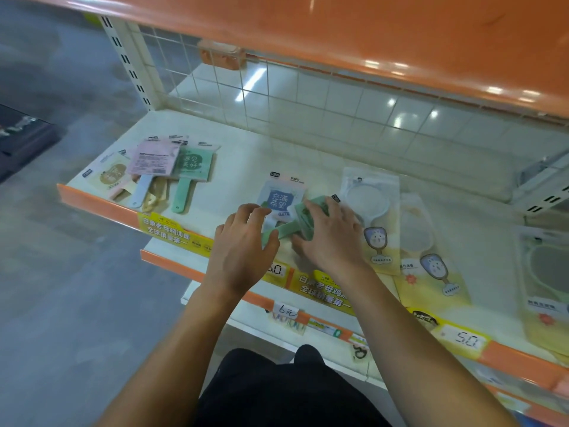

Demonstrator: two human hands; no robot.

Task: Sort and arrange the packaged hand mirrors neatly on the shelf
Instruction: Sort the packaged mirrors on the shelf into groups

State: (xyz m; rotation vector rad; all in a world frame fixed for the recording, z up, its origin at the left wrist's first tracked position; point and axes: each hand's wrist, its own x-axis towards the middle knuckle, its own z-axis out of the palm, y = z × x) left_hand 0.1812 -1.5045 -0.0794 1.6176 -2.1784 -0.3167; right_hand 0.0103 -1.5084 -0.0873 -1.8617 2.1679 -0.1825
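A green packaged hand mirror (295,224) lies tilted near the front of the cream shelf (246,155). My right hand (331,232) grips its head, fingers curled over it. My left hand (243,245) pinches its green handle from the left. Under and behind it lies a blue-faced packaged mirror (281,197). A loose heap of pink, green and beige packaged mirrors (160,174) sits at the shelf's left end. Round white mirrors in clear bags with rabbit cards (369,204) lie in a row to the right.
An orange shelf (369,35) overhangs close above. A white wire grid (277,97) forms the back. Price tags and yellow banners (172,229) line the orange front lip. A metal bracket (542,177) stands at the far right. The grey floor lies on the left.
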